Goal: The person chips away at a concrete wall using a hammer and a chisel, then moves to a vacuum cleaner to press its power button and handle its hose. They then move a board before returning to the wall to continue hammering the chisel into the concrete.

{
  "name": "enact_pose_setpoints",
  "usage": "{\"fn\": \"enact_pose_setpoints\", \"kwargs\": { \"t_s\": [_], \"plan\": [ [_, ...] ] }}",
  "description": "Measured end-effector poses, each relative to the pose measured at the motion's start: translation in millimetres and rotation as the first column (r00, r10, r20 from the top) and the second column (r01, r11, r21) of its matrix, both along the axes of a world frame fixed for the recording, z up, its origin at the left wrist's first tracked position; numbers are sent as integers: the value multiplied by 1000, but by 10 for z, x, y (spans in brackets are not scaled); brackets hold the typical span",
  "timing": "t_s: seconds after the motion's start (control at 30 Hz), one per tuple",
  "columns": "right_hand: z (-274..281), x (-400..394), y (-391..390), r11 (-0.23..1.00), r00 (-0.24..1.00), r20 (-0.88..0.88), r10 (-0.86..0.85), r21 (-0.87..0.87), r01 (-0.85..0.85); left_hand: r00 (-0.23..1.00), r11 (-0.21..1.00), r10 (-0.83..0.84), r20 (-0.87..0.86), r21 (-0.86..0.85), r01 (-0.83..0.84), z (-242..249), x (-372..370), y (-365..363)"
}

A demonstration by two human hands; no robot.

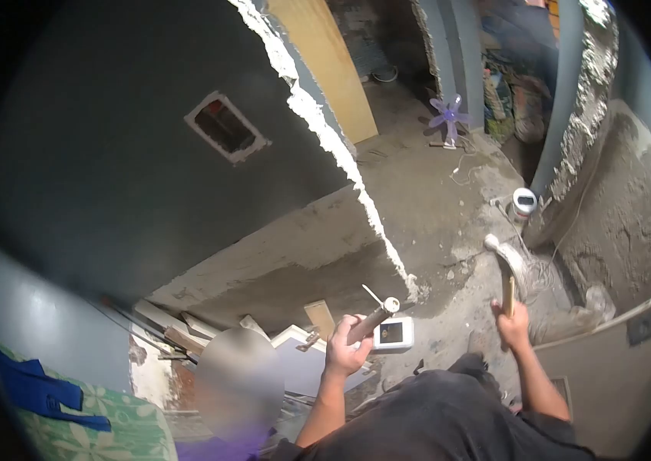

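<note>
My left hand (348, 349) is wrapped round a grey-brown tube-like piece (372, 324) with a pale round end. A thin light stick (371, 292) shows beside that end. Just right of this hand, a white box with a dark window (406, 333) rests on the floor. My right hand (513, 321) is closed on a light wooden handle (510, 292), which points up and away from me. I cannot tell what tool the handle belongs to. Beyond it on the floor lies a dusty whitish bundle (521, 265), overlapped by the handle's far side.
A broken white plaster edge (318, 127) runs along the dark wall. Boards (319, 316) lean at its foot on the left. A purple-bladed fan (449, 115), a trailing cord and a white round container (524, 201) stand on the dusty floor (417, 188). A blurred round patch covers the lower left.
</note>
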State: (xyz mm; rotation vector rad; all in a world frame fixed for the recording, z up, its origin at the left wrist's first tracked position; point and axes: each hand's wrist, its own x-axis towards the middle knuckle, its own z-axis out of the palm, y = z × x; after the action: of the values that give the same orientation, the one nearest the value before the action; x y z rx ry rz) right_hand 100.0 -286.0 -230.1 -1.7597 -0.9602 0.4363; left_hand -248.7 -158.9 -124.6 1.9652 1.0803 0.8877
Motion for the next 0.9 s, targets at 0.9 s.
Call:
{"fn": "enact_pose_setpoints", "kwargs": {
  "t_s": [0.9],
  "plan": [
    [-1122,1571,1334,910,937,-72,341,-226,-348,747,741,634,-201,435,-512,1386,1197,105]
  ]
}}
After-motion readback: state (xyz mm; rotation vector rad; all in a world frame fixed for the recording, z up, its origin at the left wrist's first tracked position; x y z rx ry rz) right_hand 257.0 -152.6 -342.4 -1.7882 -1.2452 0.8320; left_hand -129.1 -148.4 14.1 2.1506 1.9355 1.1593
